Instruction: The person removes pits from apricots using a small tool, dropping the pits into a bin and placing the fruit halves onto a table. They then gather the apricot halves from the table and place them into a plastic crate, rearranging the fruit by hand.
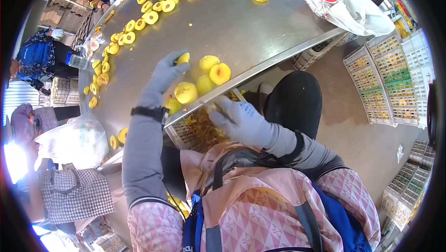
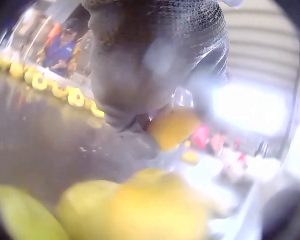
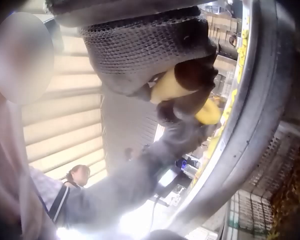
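Observation:
My left hand (image 1: 165, 74), in a grey glove, pinches a yellow peach half (image 1: 184, 58) between thumb and fingers over the metal table (image 1: 153, 66). The same half (image 2: 172, 127) shows at the fingertips in the left wrist view. Beside this hand sit several yellow peaches (image 1: 186, 93), with one cut half (image 1: 219, 73) turned flesh up. My right hand (image 1: 244, 119), gloved too, is in front of the table's edge, above a crate (image 1: 179, 133) of brownish-yellow scraps. Its curled fingers grip a pale yellow piece (image 3: 172, 87); I cannot tell its kind.
A curved row of peach halves (image 1: 151, 17) lies along the far left of the table. A white plastic bag (image 1: 353, 17) rests at the right edge. Stacked crates (image 1: 390, 80) stand on the floor at right. Other people (image 1: 39, 57) are across the table.

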`<state>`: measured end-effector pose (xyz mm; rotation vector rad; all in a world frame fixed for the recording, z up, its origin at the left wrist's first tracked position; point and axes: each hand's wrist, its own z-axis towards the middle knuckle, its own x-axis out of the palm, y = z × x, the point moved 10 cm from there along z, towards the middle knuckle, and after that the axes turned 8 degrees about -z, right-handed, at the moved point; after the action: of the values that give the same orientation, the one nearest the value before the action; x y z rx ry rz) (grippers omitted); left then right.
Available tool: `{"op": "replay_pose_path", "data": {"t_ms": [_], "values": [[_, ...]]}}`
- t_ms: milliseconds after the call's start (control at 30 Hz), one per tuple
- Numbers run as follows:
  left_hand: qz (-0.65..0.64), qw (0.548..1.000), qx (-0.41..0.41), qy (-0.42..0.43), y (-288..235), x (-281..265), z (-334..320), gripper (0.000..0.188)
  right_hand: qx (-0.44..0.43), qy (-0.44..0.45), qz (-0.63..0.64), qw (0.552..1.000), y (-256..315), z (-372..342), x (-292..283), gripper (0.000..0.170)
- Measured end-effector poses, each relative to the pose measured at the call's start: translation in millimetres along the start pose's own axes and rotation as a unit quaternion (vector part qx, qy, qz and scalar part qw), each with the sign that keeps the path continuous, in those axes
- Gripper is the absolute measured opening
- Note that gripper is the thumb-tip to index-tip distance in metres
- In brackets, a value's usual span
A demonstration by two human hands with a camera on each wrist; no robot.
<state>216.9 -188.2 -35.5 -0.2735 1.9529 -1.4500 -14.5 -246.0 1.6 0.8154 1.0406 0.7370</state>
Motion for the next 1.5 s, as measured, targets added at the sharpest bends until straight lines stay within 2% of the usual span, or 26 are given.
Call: {"op": "replay_pose_path", "data": {"t_ms": [33, 67, 100, 167, 267, 367, 500, 567, 700, 767, 833, 900, 967, 1000, 1100, 1200, 1300, 1367, 1433, 1467, 1500], "values": [[-0.136, 0.991, 0.001, 0.005, -11.5, -1.5, -18.1, 0.053, -0.037, -0.021, 0.006, 0.999, 6.7, 3.9, -6.9, 0.030], [-0.271, 0.963, 0.003, 0.010, -23.3, -2.9, -36.7, 0.053, -0.039, -0.022, 0.025, 0.999, 10.6, 7.5, -10.3, 0.029], [-0.312, 0.950, -0.002, 0.006, -35.6, -0.1, -56.5, 0.054, -0.041, -0.023, 0.043, 0.998, 14.4, 10.9, -13.5, 0.028], [-0.393, 0.920, -0.008, -0.006, -55.8, 16.5, -95.1, 0.055, 0.019, 0.020, 0.106, 0.994, 17.3, 16.8, -8.1, 0.025], [-0.480, 0.871, -0.037, -0.102, -45.1, 39.7, -137.3, 0.058, -0.055, -0.039, 0.079, 0.995, 32.0, 12.8, 2.2, 0.028], [-0.487, 0.862, -0.005, -0.142, -35.9, 46.7, -152.3, 0.057, -0.109, -0.101, 0.025, 0.989, 49.0, 2.8, 6.0, 0.032], [-0.288, 0.930, 0.076, -0.217, -44.2, 37.9, -168.2, 0.058, -0.117, -0.111, -0.034, 0.986, 58.4, -3.2, 9.3, 0.035], [-0.252, 0.933, 0.089, -0.239, -41.5, 35.9, -169.7, 0.058, -0.135, -0.135, -0.048, 0.980, 65.3, -6.5, 4.1, 0.034], [-0.130, 0.953, 0.125, -0.242, -63.6, 33.4, -172.3, 0.036, -0.141, -0.135, -0.100, 0.976, 68.6, -9.4, 1.6, 0.030], [-0.159, 0.958, 0.074, -0.226, -43.2, 31.8, -168.3, 0.055, -0.151, -0.123, -0.091, 0.977, 66.0, -7.7, 1.9, 0.027], [-0.156, 0.967, 0.040, -0.195, -28.5, 30.3, -164.6, 0.066, -0.158, -0.099, -0.089, 0.978, 64.7, -6.8, 4.4, 0.026], [-0.119, 0.982, 0.018, -0.148, -22.8, 31.4, -160.3, 0.068, -0.155, -0.062, -0.091, 0.982, 63.9, -5.0, 7.2, 0.027], [-0.147, 0.981, 0.006, -0.128, -14.8, 31.4, -155.1, 0.070, -0.135, -0.020, -0.098, 0.986, 56.4, -3.8, 13.2, 0.027], [-0.158, 0.978, 0.001, -0.134, -13.0, 31.2, -155.1, 0.070, -0.125, 0.001, -0.101, 0.987, 52.8, -4.1, 17.1, 0.027], [-0.185, 0.966, -0.006, -0.179, -15.2, 33.2, -155.1, 0.070, -0.121, -0.018, -0.104, 0.987, 49.8, -7.0, 12.7, 0.028], [-0.218, 0.944, -0.002, -0.246, -40.9, 42.9, -168.7, 0.068, -0.108, 0.014, -0.099, 0.989, 40.2, -9.8, 27.6, 0.030], [-0.189, 0.938, 0.017, -0.290, -45.5, 40.7, -173.8, 0.066, -0.071, 0.044, -0.034, 0.996, 38.5, -6.3, 26.6, 0.023], [-0.209, 0.931, 0.027, -0.299, -43.8, 41.2, -173.0, 0.065, -0.163, 0.009, -0.086, 0.983, 47.0, -9.0, 27.2, 0.020], [-0.234, 0.928, 0.036, -0.289, -36.4, 44.3, -171.7, 0.065, -0.092, 0.063, 0.041, 0.993, 40.8, 0.0, 27.8, 0.022], [-0.250, 0.928, 0.039, -0.274, -31.4, 47.1, -170.1, 0.065, 0.029, 0.133, 0.193, 0.972, 31.1, 3.0, 32.8, 0.023], [-0.266, 0.927, 0.042, -0.260, -34.1, 49.7, -167.5, 0.065, 0.108, 0.202, 0.305, 0.924, 23.8, -1.7, 46.0, 0.025]]}}
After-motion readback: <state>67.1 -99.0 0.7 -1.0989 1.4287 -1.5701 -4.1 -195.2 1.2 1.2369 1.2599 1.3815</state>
